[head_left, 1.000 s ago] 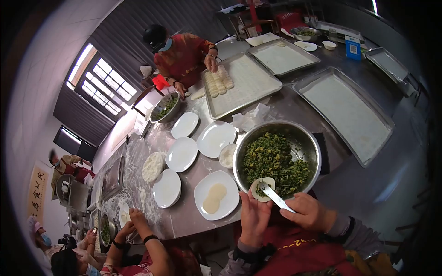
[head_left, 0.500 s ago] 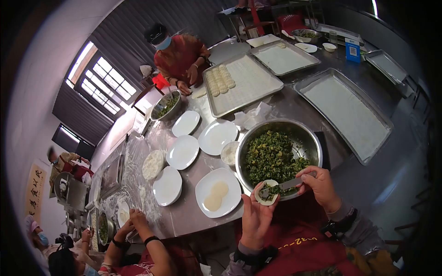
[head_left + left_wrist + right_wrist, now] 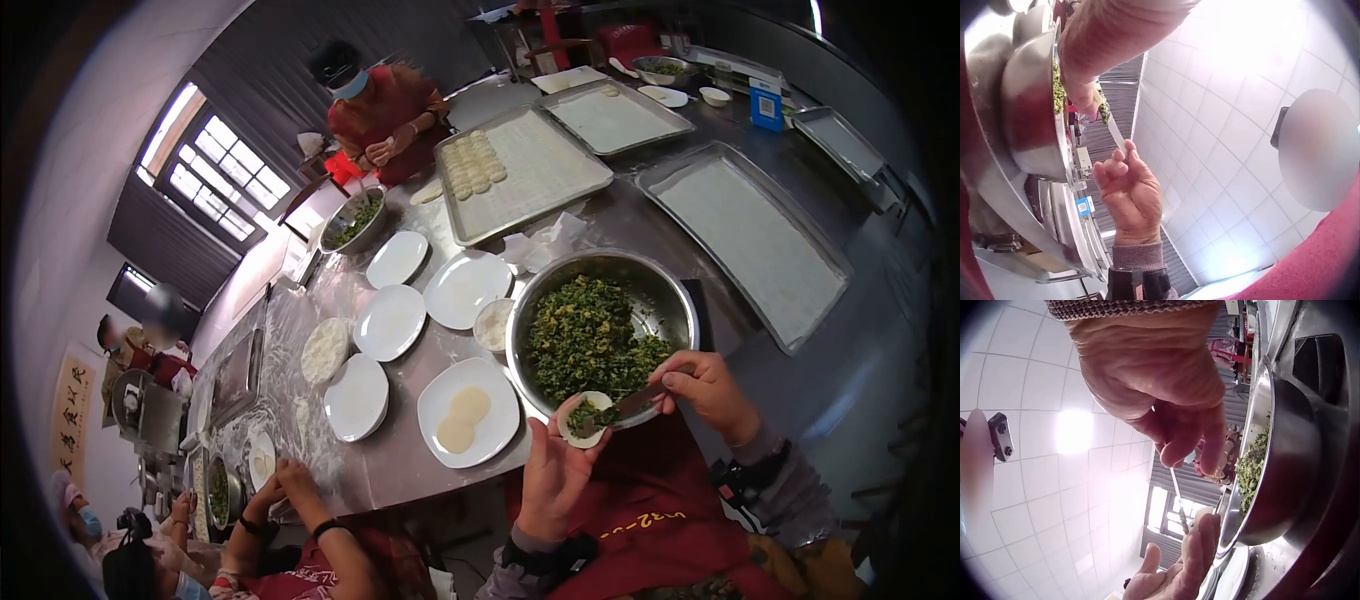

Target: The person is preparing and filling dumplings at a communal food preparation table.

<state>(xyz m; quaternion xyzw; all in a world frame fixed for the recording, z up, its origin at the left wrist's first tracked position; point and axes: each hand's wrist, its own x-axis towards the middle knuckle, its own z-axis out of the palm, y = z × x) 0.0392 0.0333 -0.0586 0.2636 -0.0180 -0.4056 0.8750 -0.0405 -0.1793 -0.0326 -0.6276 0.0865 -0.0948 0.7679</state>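
My left hand (image 3: 555, 482), palm up, cups a round dough wrapper (image 3: 599, 402) in its fingers, with the thumb standing apart. Chopped green filling (image 3: 580, 418) lies on the wrapper. From the right, my right hand (image 3: 712, 396) pinches the handle of a flat metal spatula (image 3: 640, 400), its blade on the filling. In the right wrist view the thin spatula (image 3: 1177, 487) slants down to the wrapper. Just beyond both hands stands a large steel bowl (image 3: 683, 300) of green and yellow chopped filling (image 3: 585, 335).
Left of the bowl, a white plate (image 3: 490, 440) holds overlapping dough rounds (image 3: 468, 405). More white plates (image 3: 390, 322) and a small bowl of white powder (image 3: 492, 325) stand nearby. Metal trays (image 3: 755, 240) lie beyond; one bears rows of dumplings (image 3: 472, 165). Other people (image 3: 385, 120) work around the table.
The spatula has turned from pointing down-right to reaching in from the right, my right hand rising with it. More filling shows on the wrapper. The person across has drawn both hands back from the tray.
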